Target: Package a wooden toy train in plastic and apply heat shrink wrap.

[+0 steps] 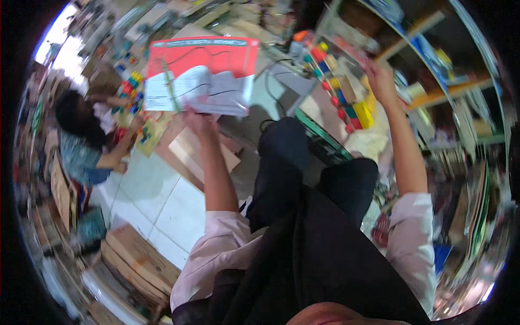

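Observation:
My left hand grips the lower edge of a flat red and white printed sheet or packet with a glossy surface. A thin green strip lies across its left part. My right hand is raised at the right, near the shelf unit; blur hides whether its fingers hold the reddish thing beside them. Below and left of that hand, a row of colourful blocks in red, blue, green and yellow stands on a low surface, with a yellow block at its near end.
At the left a person sits handling small colourful pieces. An open-fronted shelf unit stands at the right. Cardboard boxes lie on the tiled floor at lower left. A thin black cable loops ahead of my knees.

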### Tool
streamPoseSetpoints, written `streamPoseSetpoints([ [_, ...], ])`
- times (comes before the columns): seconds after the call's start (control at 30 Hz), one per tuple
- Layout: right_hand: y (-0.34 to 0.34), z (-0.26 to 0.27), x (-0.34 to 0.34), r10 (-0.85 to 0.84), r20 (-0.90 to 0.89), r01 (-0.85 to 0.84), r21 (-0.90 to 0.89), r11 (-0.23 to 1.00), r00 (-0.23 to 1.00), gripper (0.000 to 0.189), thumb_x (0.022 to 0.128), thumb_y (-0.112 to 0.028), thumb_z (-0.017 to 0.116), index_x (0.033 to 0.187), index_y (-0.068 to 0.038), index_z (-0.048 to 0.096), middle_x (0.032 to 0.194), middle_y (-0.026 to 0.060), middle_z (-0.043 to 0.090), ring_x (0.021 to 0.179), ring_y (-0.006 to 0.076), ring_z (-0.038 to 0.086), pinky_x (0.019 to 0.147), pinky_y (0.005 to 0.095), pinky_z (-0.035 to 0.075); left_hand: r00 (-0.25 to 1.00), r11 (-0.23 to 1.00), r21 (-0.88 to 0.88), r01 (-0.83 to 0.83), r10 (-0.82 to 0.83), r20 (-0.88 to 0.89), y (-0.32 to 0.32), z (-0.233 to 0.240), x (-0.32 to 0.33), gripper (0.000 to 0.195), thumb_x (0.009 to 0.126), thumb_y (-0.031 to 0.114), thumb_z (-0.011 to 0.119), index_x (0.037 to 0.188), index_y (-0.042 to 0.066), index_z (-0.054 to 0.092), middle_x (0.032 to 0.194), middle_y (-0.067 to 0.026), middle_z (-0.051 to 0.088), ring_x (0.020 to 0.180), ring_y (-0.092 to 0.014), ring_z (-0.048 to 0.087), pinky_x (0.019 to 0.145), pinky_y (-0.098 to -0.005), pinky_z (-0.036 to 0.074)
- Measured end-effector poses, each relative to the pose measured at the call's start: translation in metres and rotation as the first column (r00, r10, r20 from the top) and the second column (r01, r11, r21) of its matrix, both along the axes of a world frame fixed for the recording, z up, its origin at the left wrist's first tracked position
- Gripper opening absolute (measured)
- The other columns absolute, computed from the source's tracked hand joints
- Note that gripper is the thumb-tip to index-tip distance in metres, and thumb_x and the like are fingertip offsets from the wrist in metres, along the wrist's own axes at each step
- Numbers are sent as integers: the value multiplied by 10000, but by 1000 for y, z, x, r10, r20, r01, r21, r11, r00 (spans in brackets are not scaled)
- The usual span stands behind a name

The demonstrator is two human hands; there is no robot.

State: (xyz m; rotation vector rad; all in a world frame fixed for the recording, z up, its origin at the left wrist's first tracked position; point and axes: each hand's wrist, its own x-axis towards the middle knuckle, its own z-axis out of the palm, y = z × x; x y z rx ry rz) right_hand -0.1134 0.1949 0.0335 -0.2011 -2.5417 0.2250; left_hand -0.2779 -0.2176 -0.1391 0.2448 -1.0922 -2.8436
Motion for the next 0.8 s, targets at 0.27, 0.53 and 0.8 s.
streamPoseSetpoints([
  [0.27, -12, 183, 52, -56, 66, 64, -119, 991, 996, 338, 852, -324, 577, 698, -25, 602, 520, 46, 490, 496, 128, 467, 480, 328, 390, 976, 920, -369, 136, -187, -107, 85, 87, 29, 386, 943, 207, 308, 1243, -27, 373, 1178, -189, 471, 993, -276, 539, 821, -375, 460],
  [0.53, -67, 228, 124, -346, 163, 374, -565, 735, 924, 317, 832, -325, 607, 731, -28, 655, 535, 13, 505, 486, 97, 419, 448, 271, 336, 661, 586, -374, 719, -743, 106, 228, 74, 161, 221, 951, 197, 372, 893, 33, 508, 624, -24, 466, 500, -122, 463, 443, -285, 381],
  [0.8, -50, 106, 216, -520, 33, 151, -971, 187, 854, 255, 862, -306, 594, 716, -96, 594, 547, -75, 435, 452, 16, 368, 377, 194, 250, 521, 468, -294, 834, -842, 139, 246, 23, 199, 237, 951, 265, 362, 865, 96, 504, 600, 45, 408, 491, -56, 434, 390, -242, 355],
])
